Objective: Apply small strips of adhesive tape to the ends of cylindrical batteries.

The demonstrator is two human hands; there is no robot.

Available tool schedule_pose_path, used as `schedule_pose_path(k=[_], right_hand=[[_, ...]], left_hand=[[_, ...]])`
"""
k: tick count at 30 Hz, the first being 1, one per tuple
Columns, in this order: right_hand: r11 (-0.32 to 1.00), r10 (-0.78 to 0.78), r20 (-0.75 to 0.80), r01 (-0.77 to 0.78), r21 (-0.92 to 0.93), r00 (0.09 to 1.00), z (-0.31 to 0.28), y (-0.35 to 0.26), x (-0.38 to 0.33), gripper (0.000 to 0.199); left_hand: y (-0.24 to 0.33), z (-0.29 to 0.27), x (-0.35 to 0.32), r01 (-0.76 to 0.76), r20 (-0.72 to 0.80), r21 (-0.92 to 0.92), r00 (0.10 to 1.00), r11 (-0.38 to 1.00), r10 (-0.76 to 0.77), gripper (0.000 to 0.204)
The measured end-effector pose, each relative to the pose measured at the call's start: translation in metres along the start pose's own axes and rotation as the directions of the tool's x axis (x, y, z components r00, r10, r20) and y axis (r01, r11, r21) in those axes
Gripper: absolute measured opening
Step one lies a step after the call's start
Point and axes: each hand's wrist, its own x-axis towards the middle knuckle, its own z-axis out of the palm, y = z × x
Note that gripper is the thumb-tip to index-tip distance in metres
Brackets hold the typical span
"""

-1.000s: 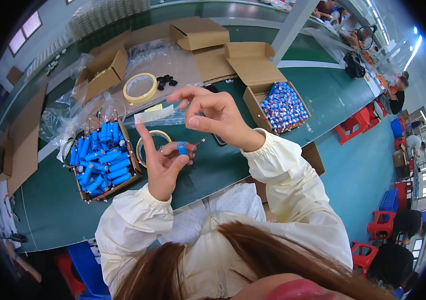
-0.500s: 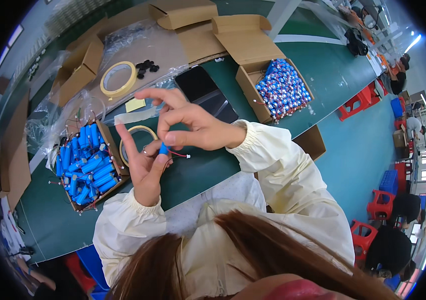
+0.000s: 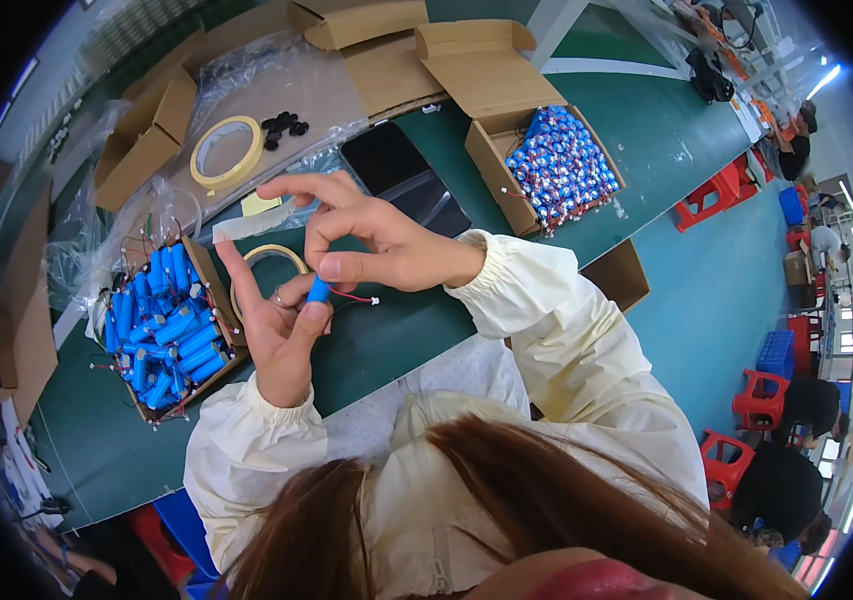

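Note:
My left hand [image 3: 281, 345] grips a small blue cylindrical battery [image 3: 319, 291] between thumb and fingers. A thin red lead with a white connector [image 3: 374, 301] hangs out to its right. At the battery's upper end, the thumb and a finger of my right hand [image 3: 381, 245] are pinched against it, its forefinger stretched out to the left. A pale strip of tape [image 3: 256, 224] runs from my raised left fingertip towards my right hand; its far end is hidden. Just left of my hands stands a carton full of blue batteries [image 3: 171, 330] with wires.
A tape roll [image 3: 271, 255] lies behind my left hand, a bigger one [image 3: 226, 153] beyond it beside black pieces [image 3: 284, 130]. A dark phone-like slab [image 3: 386, 160] lies behind my right hand. An open box of batteries [image 3: 561, 170] stands at the right. Red stools [image 3: 761, 398] stand on the floor.
The whole view has shifted slightly. Both hands keep nearly the same pose around the battery, and slightly more of its blue side shows between the fingers.

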Motion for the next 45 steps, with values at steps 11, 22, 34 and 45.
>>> schedule_pose_path(k=[11,22,34,45], right_hand=[[0.981,-0.069,-0.01,0.066,-0.185,0.998,-0.016,0.0,0.001,0.017],[0.96,0.27,-0.045,-0.273,-0.066,0.962,-0.011,-0.042,0.014,0.016],[0.629,-0.734,-0.083,0.72,0.294,0.675,0.0,0.046,0.029,0.008],[0.878,0.378,0.005,-0.36,0.316,0.926,-0.009,-0.035,0.012,0.012]], left_hand=[[0.0,-0.005,0.006,-0.04,0.07,-0.006,0.997,0.999,0.041,0.096],[-0.035,-0.04,0.044,-0.826,0.557,-0.135,0.394,0.547,0.731,0.099],[-0.038,-0.039,0.062,-0.749,0.6,-0.357,0.274,0.558,0.751,0.1],[0.0,-0.014,0.005,0.133,0.167,-0.227,0.981,0.965,-0.096,0.096]])
